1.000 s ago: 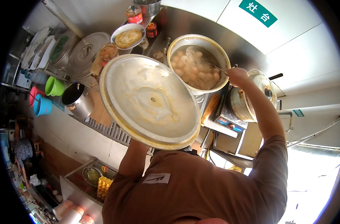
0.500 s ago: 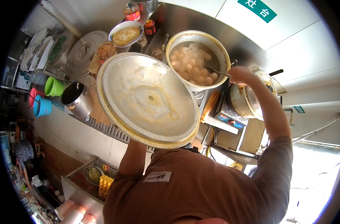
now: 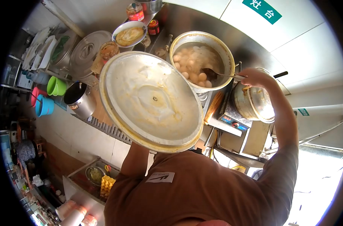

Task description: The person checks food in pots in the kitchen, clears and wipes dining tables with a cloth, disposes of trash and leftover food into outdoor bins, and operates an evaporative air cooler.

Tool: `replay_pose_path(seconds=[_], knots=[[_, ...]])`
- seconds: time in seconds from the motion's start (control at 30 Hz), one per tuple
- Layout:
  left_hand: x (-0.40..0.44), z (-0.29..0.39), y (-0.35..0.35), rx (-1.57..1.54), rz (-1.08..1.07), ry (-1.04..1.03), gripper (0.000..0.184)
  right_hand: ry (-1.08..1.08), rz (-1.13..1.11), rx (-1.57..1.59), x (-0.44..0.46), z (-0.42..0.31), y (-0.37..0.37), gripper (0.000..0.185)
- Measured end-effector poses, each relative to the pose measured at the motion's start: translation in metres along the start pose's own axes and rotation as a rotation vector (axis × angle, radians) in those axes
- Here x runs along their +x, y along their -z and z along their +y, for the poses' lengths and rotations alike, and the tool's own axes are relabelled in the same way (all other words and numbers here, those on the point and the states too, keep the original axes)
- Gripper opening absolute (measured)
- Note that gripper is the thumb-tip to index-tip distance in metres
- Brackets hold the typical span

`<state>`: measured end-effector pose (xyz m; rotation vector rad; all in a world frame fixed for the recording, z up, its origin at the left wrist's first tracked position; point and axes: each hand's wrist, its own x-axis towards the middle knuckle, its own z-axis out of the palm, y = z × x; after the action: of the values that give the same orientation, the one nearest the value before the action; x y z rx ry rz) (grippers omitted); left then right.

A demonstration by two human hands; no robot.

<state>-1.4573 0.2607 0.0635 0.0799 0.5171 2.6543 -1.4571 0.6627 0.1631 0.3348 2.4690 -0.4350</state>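
Observation:
My right hand (image 3: 255, 78) is closed round the handle of a ladle (image 3: 225, 75) at the right rim of a large pot (image 3: 230, 51). The ladle's dark bowl dips into the liquid among several eggs (image 3: 193, 67). A wide metal pot lid (image 3: 152, 98) is held up left of and below the pot, its inner side facing me. My left forearm (image 3: 135, 160) rises behind this lid, and the lid hides the hand gripping it.
A second lidded pot (image 3: 248, 100) stands right, beside a cooker with a control panel (image 3: 233, 123). Left are a bowl of yellowish food (image 3: 129, 35), jars (image 3: 135, 12), a tall steel pot (image 3: 81, 103) and buckets (image 3: 45, 105). Another person (image 3: 26, 152) is far left.
The ladle's bowl has shifted within the pot and its dark hollow now shows; the eggs have moved around it. My right hand is slightly lower and further right. The lid stays nearly still.

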Motion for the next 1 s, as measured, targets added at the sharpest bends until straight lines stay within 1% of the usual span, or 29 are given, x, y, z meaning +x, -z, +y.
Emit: replay_pose_path(seconds=[0.03, 0.07, 0.13, 0.17, 0.2, 0.27, 0.3, 0.33, 0.4, 0.5, 0.63, 0.73, 0.8, 1.0], knots=[[0.001, 0.000, 0.000, 0.001, -0.001, -0.003, 0.058, -0.066, -0.038, -0.051, -0.012, -0.008, 0.011, 0.036], [0.001, 0.000, 0.000, 0.002, 0.003, -0.005, 0.058, -0.063, -0.040, -0.053, -0.018, -0.007, 0.010, 0.036], [0.001, -0.001, 0.000, -0.001, 0.002, -0.007, 0.057, 0.145, 0.263, -0.012, -0.028, -0.002, 0.010, 0.030], [0.001, 0.000, 0.000, -0.002, 0.003, -0.008, 0.057, 0.099, 0.262, 0.046, -0.036, -0.017, 0.014, 0.035], [0.001, 0.000, 0.000, 0.000, 0.003, -0.010, 0.057, 0.103, 0.263, 0.047, -0.031, -0.023, 0.012, 0.035], [0.000, 0.001, -0.001, 0.006, 0.004, -0.010, 0.057, 0.063, 0.399, -0.160, -0.014, -0.032, 0.007, 0.046], [0.000, 0.001, -0.001, 0.005, 0.007, -0.011, 0.057, 0.016, 0.386, -0.133, -0.003, -0.036, 0.002, 0.044], [-0.001, 0.000, -0.001, 0.002, 0.008, -0.013, 0.057, 0.021, 0.386, -0.130, 0.011, -0.038, -0.005, 0.044], [-0.002, 0.002, -0.001, 0.010, 0.011, -0.016, 0.057, 0.058, 0.495, -0.377, 0.042, -0.041, -0.016, 0.041], [-0.004, 0.004, -0.001, 0.011, 0.022, -0.026, 0.057, 0.063, 0.488, -0.453, 0.075, -0.049, -0.022, 0.040], [-0.006, 0.005, 0.000, 0.008, 0.039, -0.044, 0.057, 0.068, 0.459, -0.487, 0.098, -0.061, -0.024, 0.039], [-0.008, 0.005, 0.000, 0.004, 0.044, -0.053, 0.056, 0.037, 0.403, -0.528, 0.115, -0.062, -0.028, 0.042], [-0.007, 0.005, 0.001, 0.005, 0.046, -0.060, 0.056, 0.035, 0.419, -0.464, 0.123, -0.059, -0.032, 0.038], [-0.004, 0.003, 0.000, 0.006, 0.043, -0.059, 0.056, 0.103, 0.362, -0.492, 0.125, -0.053, -0.032, 0.032]])
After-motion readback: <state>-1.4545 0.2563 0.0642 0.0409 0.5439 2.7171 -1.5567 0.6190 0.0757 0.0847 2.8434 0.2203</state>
